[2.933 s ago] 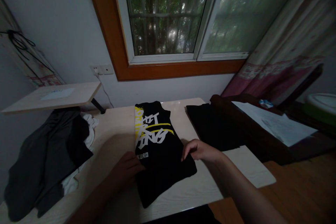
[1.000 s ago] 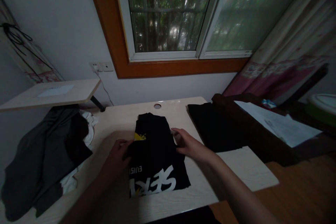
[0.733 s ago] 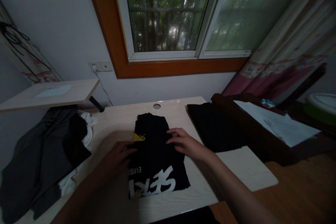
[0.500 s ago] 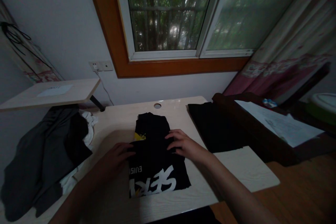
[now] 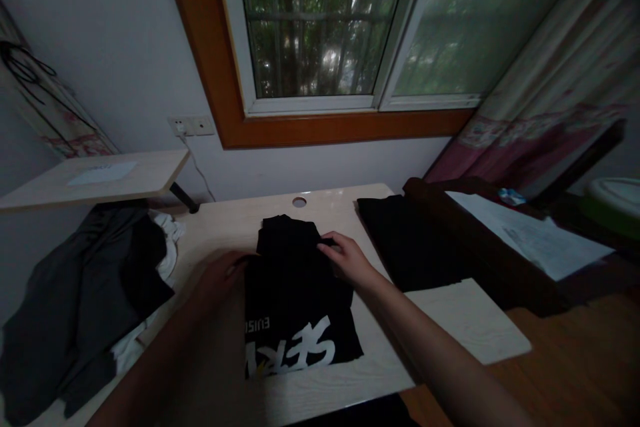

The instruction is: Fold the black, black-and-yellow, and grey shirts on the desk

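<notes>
A black T-shirt (image 5: 297,287) with white and yellow print lies partly folded on the pale wooden desk (image 5: 225,223). Its large white lettering faces up at the near edge. My left hand (image 5: 220,277) pinches the shirt's left side, fingers closed on the cloth. On the opposite side, my right hand (image 5: 349,259) grips the fabric between thumb and fingers. The cloth between my hands is slightly raised and covers part of the layer beneath it.
Folded black cloth (image 5: 415,240) lies at the right of the desk, beside a dark wooden piece of furniture (image 5: 465,213) bearing a white sheet (image 5: 525,233). Grey and white garments (image 5: 75,293) are heaped at left under a raised shelf (image 5: 130,177). A window (image 5: 320,33) is behind.
Both hands have moved away from me and closed on the shirt, drawing its folded edge toward the far end. The yellow print at the shirt's left is now covered.
</notes>
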Tool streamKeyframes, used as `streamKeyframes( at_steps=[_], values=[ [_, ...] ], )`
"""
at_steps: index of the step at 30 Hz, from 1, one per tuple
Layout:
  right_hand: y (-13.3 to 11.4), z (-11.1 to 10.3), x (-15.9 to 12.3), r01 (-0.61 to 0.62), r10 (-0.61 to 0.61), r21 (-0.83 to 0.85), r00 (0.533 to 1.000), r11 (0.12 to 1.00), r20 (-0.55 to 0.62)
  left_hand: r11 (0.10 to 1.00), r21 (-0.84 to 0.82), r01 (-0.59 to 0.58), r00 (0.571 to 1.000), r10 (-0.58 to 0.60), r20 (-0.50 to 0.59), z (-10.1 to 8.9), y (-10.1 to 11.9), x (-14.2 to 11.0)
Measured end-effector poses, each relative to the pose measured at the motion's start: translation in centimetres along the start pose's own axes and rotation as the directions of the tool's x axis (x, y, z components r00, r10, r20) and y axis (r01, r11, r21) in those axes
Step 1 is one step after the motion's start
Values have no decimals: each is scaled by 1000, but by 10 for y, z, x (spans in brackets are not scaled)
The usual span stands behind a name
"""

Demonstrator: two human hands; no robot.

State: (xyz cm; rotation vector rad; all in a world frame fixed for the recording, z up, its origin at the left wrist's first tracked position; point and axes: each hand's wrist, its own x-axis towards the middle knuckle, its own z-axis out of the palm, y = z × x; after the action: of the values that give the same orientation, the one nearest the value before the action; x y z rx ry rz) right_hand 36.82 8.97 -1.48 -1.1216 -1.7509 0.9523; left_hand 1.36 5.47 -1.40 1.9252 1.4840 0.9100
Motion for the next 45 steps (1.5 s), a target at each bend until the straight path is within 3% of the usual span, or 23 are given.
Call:
streamKeyframes(
  at_steps=[3, 6, 10, 14, 20, 26, 34, 45],
  values=[
    [13, 8, 24, -68, 73, 72, 994, 995, -77, 996, -37, 86, 993, -88, -84, 5, 4, 24],
    [26, 13, 43, -96, 96, 6, 986, 995, -138, 983, -84, 161, 979, -169, -111, 12, 1, 45],
    [38, 14, 51, -10, -15, -125, 981, 992, -196, 970, -79, 230, 963, -239, -127, 21, -7, 57],
    [39, 11, 46, 120, -144, -189, 982, 975, -118, 976, -75, 202, 970, -210, -120, 23, -11, 56],
    [43, 11, 45, 125, -140, -244, 989, 962, -46, 984, -78, 159, 985, -163, -55, 23, -14, 53],
    [49, 12, 46, 115, -138, -169, 981, 979, -135, 982, -19, 189, 980, -190, -60, 28, -23, 53],
    [36, 12, 40, 166, -204, -159, 941, 973, -271, 982, 23, 185, 976, -181, -119, 32, -26, 55],
    [37, 11, 37, -18, 10, -76, 994, 997, -105, 983, -4, 184, 972, -183, -150, 33, -27, 54]
  ],
)
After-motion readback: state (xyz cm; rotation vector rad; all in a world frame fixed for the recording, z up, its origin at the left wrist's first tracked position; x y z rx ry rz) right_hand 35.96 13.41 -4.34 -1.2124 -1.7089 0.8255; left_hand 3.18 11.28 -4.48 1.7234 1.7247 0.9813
